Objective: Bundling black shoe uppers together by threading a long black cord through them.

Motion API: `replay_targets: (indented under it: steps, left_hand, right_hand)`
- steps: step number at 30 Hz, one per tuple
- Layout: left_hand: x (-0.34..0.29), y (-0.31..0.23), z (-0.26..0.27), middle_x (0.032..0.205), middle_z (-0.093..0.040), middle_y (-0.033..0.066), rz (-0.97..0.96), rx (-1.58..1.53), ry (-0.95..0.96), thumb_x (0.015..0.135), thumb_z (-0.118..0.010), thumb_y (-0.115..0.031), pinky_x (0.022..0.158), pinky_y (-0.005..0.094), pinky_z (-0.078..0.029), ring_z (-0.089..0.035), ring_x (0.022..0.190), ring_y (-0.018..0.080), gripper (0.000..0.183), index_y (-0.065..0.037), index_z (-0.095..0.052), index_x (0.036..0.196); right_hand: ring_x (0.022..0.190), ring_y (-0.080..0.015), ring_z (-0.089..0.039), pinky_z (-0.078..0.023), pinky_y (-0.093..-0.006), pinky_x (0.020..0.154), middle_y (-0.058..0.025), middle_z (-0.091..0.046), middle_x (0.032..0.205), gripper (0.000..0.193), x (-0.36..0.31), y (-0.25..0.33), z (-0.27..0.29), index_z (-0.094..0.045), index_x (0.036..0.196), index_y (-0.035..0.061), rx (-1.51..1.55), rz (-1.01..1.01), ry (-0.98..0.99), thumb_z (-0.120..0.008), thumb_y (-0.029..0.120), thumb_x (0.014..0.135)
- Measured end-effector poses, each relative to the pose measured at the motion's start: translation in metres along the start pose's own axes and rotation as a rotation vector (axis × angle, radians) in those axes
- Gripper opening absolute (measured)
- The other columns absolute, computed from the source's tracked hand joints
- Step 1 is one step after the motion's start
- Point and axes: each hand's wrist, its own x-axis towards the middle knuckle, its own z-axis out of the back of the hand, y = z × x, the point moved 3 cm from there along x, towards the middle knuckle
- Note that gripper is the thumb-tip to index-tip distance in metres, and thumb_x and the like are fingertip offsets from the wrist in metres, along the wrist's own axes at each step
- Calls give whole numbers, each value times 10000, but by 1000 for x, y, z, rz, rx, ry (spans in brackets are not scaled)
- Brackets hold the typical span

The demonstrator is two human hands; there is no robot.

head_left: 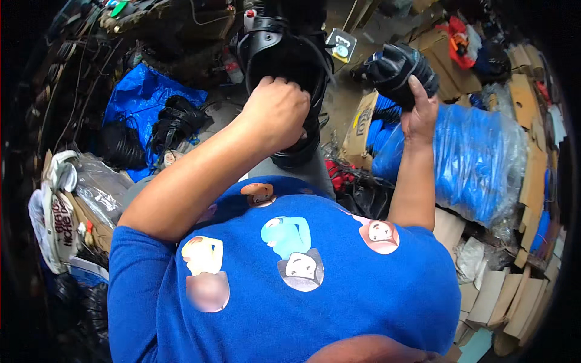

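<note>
My left hand [278, 112] is curled closed at the mouth of a tall, black, hollow thing [284, 54] that stands in front of my body. What its fingers hold, if anything, is hidden behind the knuckles. Raised off to the right, my right hand [420, 112] grips a bundle of black straps [402, 72], with the thumb laid over its side. The bundle is apart from the black hollow thing. Below my left hand, the lower part of that thing reaches down close to my lap.
Blue items wrapped in clear plastic [472, 160] lie at the right, beside stacked cardboard [523, 121]. To the left, black pieces [178, 118] rest on a blue plastic bag [136, 91]. A red bag [460, 42] sits at the far right. White sacks [54, 212] stand at the left.
</note>
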Motion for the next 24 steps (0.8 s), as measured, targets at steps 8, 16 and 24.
replay_targets:
  steps: [8, 16, 24]
  left_hand:
    - [-5, -6, -5, 795, -596, 108, -72, -38, -172, 589, -717, -271, 741, 358, -414, -545, 862, 268, 362, -41, -560, 821]
    - [-25, 0, -13, 845, -579, 77, -142, 93, -422, 680, -565, -199, 742, 317, -387, -516, 851, 215, 193, -62, -633, 797]
    - [-48, -4, -22, 974, -566, 143, -124, 83, -385, 672, -627, -228, 1018, 413, -246, -488, 1023, 267, 405, 36, -542, 967]
  right_hand:
    - [720, -146, -620, -493, -250, 633, -90, -628, 900, 271, -48, 82, -128, -582, 972, -23, -710, 323, 379, -659, 66, 728]
    - [612, -326, -570, -465, -395, 568, -175, -570, 719, 264, -42, 34, -163, -570, 755, 13, -1474, 657, 576, -661, 248, 675]
    - [714, -342, -588, -473, -425, 664, -186, -595, 721, 241, -29, -10, -176, -594, 705, 25, -1796, 201, 932, -616, 264, 697]
